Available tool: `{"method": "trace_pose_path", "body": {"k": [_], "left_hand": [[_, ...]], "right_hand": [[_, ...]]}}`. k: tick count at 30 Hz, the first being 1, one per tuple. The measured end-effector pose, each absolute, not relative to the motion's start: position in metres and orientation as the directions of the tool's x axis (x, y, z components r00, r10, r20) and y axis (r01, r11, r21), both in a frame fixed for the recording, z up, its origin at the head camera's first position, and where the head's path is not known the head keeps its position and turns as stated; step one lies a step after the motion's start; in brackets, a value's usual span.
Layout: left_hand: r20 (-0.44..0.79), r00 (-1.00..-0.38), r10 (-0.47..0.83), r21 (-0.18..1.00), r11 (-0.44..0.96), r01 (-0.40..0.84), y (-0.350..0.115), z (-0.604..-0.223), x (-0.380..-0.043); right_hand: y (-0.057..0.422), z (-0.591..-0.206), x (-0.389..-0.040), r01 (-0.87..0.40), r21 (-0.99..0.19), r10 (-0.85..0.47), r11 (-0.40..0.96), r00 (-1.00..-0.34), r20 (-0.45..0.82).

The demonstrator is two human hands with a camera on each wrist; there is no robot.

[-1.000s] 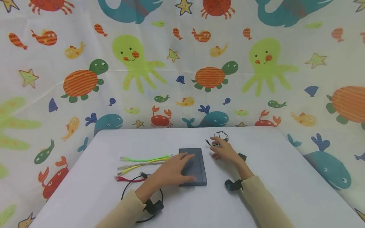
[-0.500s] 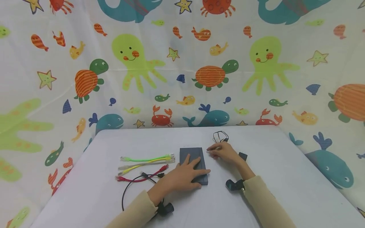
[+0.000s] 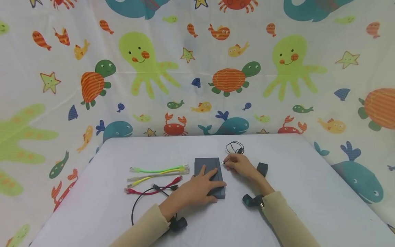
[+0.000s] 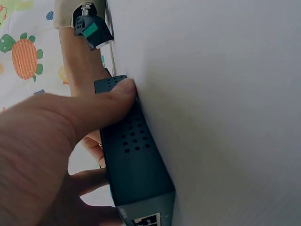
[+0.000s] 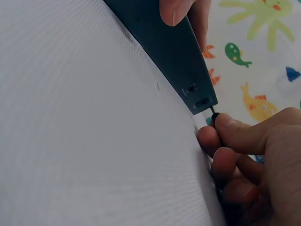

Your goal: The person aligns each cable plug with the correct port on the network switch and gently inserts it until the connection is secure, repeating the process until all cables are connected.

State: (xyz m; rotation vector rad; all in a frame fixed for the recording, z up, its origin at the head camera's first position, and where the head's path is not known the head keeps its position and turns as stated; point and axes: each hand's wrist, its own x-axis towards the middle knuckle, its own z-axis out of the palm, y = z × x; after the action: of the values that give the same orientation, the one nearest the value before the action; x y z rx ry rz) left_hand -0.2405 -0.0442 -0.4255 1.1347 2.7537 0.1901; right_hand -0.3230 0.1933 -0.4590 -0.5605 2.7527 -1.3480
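Black plug (image 5: 215, 116) between right fingertips (image 5: 229, 123)

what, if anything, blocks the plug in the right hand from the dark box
Nothing visible. The right hand pinches the plug with its tip by one end of the dark box; the left hand rests on the box, away from that end. Whether tip and box touch is unclear.

Soft, even light brightens the head view, leaving a faint shadow beside the right sleeve (image 3: 287, 216) on the pale desk (image 3: 314, 185). The left wrist view is dimmer, with a diffuse shadow right of the dark box (image 4: 138, 174) and the close hand soft at lower left. The right wrist view looks muted, fine ripples lining its left side.
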Motion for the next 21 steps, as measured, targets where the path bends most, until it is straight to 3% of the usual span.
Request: {"method": "trace_pose_path", "body": {"k": [13,21], "left_hand": [[-0.101,-0.676,0.73,0.137,0.684,0.717,-0.052,-0.449,-0.273],[-0.094,-0.67,0.737,0.187,0.674,0.715,-0.057,-0.472,-0.295]], "right_hand": [[0.191,-0.48,-0.357,-0.339,-0.756,-0.263,0.56,-0.938,0.226],[0.188,-0.493,-0.374,-0.353,-0.736,-0.246,0.577,-0.935,0.255]]}}
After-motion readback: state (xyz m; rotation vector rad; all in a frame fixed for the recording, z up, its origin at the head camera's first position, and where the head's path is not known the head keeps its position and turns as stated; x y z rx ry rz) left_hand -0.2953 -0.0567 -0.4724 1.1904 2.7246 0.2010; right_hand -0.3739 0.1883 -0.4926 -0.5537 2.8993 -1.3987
